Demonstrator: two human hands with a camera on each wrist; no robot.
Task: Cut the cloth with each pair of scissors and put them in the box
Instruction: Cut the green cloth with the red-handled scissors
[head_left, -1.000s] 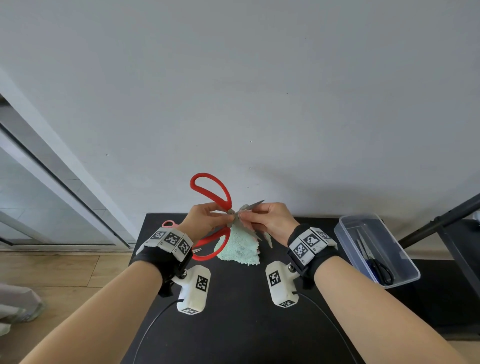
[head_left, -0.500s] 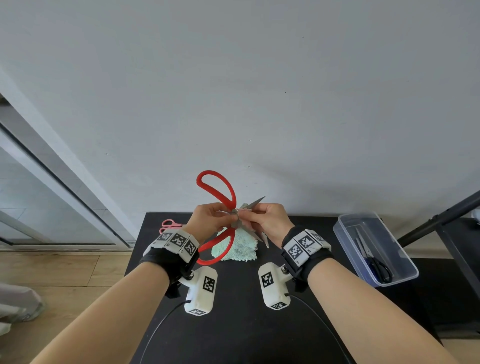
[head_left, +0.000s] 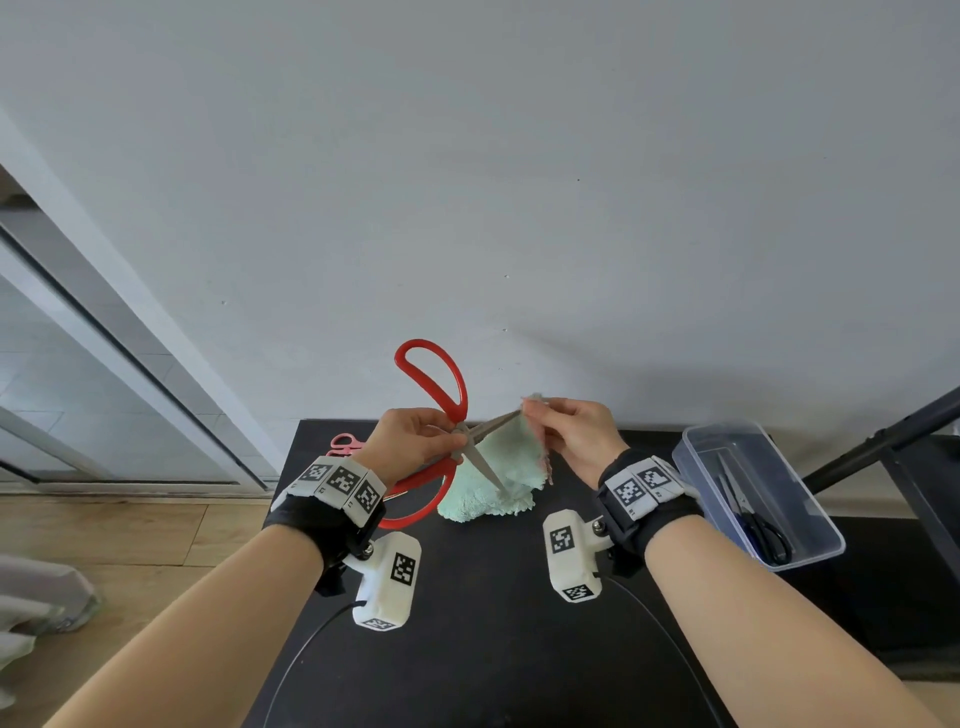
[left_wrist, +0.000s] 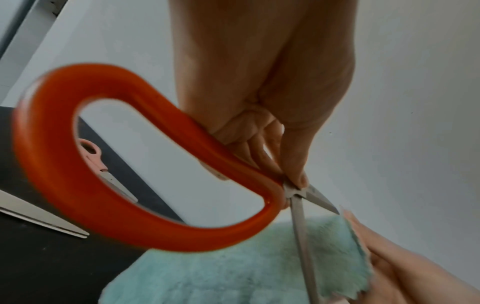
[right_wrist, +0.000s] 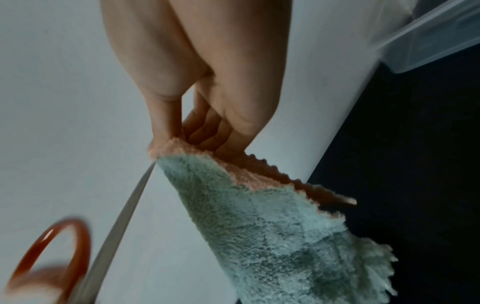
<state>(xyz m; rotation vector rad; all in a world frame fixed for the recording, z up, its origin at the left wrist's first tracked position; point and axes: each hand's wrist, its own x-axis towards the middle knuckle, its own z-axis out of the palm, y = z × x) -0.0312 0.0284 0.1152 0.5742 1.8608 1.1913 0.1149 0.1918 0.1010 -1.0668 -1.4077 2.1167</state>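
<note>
Progress looks partial to us: black-handled scissors (head_left: 761, 525) already lie in the clear box (head_left: 691, 447) at the right edge of the bench (head_left: 493, 623), so we judge that pair done. Our left hand (head_left: 415, 441) is curled round the red scissors (head_left: 436, 384), gripping them close to the pivot rather than through the loops — the blades stand wide apart, one reaching up toward the corner of the cloth (head_left: 498, 467), the other crossing down over its face. Our right hand (head_left: 576, 431) pinches that top corner of the green cloth between thumb and fingertips and holds it up, its lower edge hanging down to the bench. Whether the blades have bitten yet we cannot tell; no fresh cut shows. Pink scissors (head_left: 345, 444) wait on the bench behind our left wrist. Left, by our reckoning: close the red pair on the cloth, box it, then do the same with the pink pair.
</note>
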